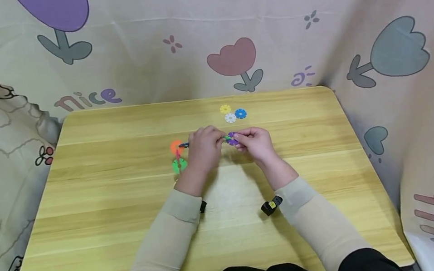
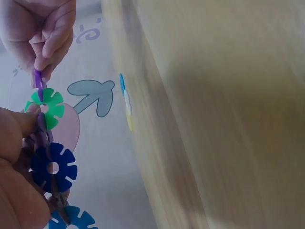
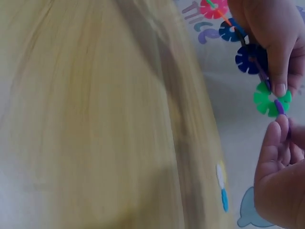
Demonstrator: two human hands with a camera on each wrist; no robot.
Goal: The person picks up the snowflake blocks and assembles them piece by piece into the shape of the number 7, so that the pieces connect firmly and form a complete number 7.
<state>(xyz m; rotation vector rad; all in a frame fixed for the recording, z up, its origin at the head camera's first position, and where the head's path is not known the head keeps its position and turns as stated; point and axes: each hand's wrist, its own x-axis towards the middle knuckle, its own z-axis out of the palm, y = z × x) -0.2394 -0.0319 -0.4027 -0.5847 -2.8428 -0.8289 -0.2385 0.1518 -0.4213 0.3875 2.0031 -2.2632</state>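
My left hand (image 1: 207, 148) grips a chain of slotted plastic discs, its thumb at a bright green disc (image 2: 58, 109). Opposite it, my right hand (image 1: 257, 144) pinches a purple disc (image 1: 232, 139). That purple disc stands crosswise to the green one, its edge at the green rim in the right wrist view. Further along the chain come a dark blue disc (image 2: 54, 167) and a lighter blue disc (image 2: 71, 219). Left of the left hand, an orange disc (image 1: 176, 147) and another green disc (image 1: 179, 165) show; part of the chain is hidden behind this hand and forearm.
Three loose discs lie beyond the hands: a yellow disc (image 1: 225, 109), a white disc (image 1: 230, 117) and a blue disc (image 1: 240, 113). The wooden table (image 1: 98, 206) meets a printed curtain (image 1: 140, 49) at its back edge and sides.
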